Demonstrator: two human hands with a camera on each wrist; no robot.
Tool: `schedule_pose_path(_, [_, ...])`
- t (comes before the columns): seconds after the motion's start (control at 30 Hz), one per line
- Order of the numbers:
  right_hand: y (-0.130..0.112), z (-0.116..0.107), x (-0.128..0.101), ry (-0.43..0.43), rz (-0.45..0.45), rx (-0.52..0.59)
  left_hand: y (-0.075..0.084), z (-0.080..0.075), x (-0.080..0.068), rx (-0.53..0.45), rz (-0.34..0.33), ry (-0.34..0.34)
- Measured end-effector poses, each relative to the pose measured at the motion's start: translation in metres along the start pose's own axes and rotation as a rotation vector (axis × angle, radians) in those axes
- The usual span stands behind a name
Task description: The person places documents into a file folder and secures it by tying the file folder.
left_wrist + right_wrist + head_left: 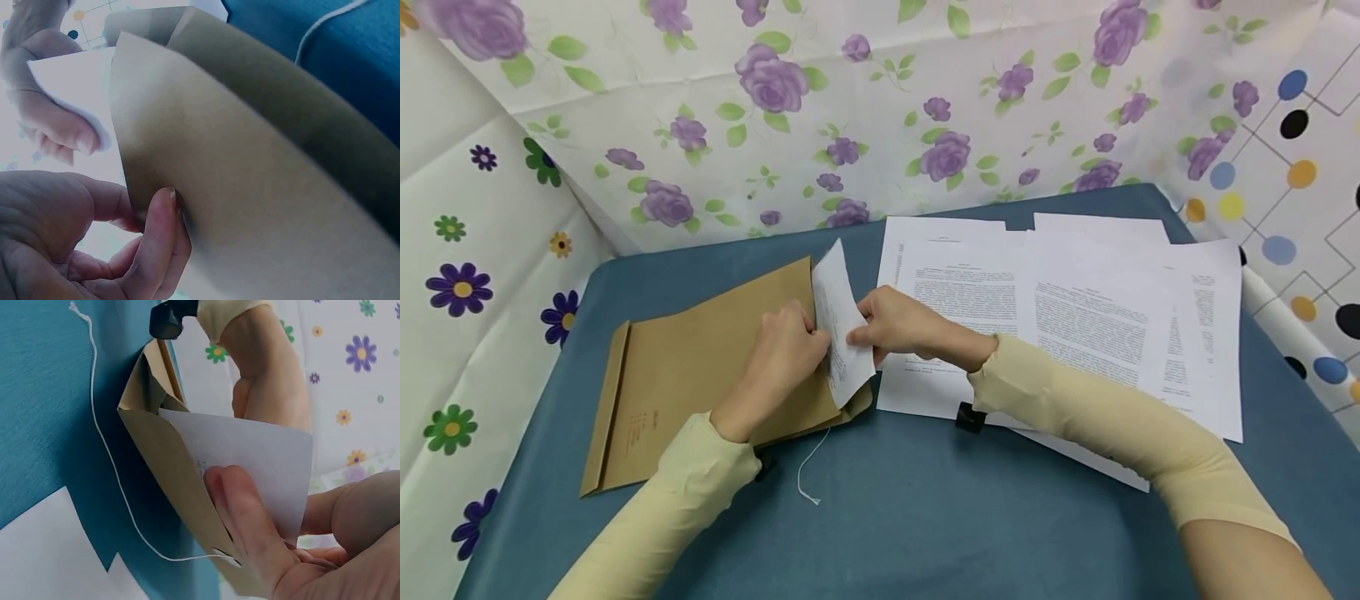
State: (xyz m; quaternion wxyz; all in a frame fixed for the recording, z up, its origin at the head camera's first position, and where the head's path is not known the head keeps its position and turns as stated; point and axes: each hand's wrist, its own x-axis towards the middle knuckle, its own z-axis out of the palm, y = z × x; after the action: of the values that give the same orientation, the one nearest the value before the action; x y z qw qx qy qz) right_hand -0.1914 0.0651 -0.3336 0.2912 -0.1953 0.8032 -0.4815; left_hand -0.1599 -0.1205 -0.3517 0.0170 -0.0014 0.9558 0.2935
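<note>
Holding envelope: left hand (782, 354) pinches the brown envelope (700, 375) mouth's edge — lifted.
Right hand (898, 325): grips white sheet (842, 333) — partly inside.

Envelope (700, 367): matt brown kraft paper, smooth, with thin white string (808, 471). Sheet (842, 333) going in: thin white printed paper, matt. Loose pages (1075, 308): same white paper. Table cover (925, 517): blue cloth, matt, finely textured. Sleeves (1105, 417): pale yellow knit fabric.
</note>
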Motion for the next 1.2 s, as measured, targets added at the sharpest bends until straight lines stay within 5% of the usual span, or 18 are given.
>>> schedule_pose_path(0.17, [0.012,0.0,0.005,0.098,0.086,0.11,0.001,-0.002,0.0,0.0,0.001,0.005])
schedule_pose_path(0.33, [0.022,0.013,0.006,0.134,0.05,0.16,0.003,-0.004,0.001,0.023,0.034,-0.006])
schedule_pose_path(0.57, [0.022,0.032,0.009,0.091,0.017,0.136,0.009,-0.007,0.0,0.014,0.045,-0.018])
schedule_pose_path(0.8, [0.024,0.023,0.014,0.036,0.08,0.139,0.012,-0.011,-0.003,0.006,0.002,-0.036])
schedule_pose_path(0.97, [0.027,0.018,0.019,-0.002,0.115,0.205,0.013,-0.013,-0.004,0.008,0.0,-0.039])
schedule_pose_path(1.2, [0.023,0.038,0.025,-0.016,0.1,0.355,0.014,-0.014,-0.005,-0.019,0.029,-0.014])
